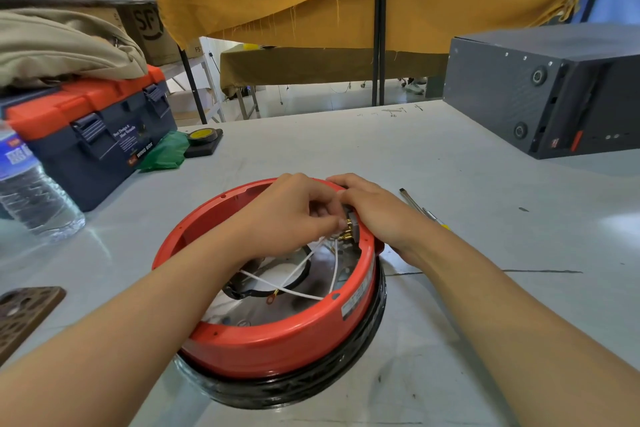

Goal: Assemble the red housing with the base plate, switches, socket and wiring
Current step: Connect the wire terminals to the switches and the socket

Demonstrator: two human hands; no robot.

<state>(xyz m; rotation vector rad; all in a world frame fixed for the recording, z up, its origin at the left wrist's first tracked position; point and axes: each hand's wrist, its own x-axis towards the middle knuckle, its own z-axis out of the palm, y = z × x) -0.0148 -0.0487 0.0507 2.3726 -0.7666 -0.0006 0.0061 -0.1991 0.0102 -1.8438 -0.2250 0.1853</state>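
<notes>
Holding white wires [311, 293], red housing [284, 340].

Two bare forearms, no sleeves, left hand [291, 215], right hand [374, 211]

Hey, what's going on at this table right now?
A person is wiring up a round red plastic housing that sits on a black ring on the grey table. The left hand pinches at the brass terminals of a small grey switch on the inner wall, and the right hand braces the rim. Loose white wires lie inside.
</notes>
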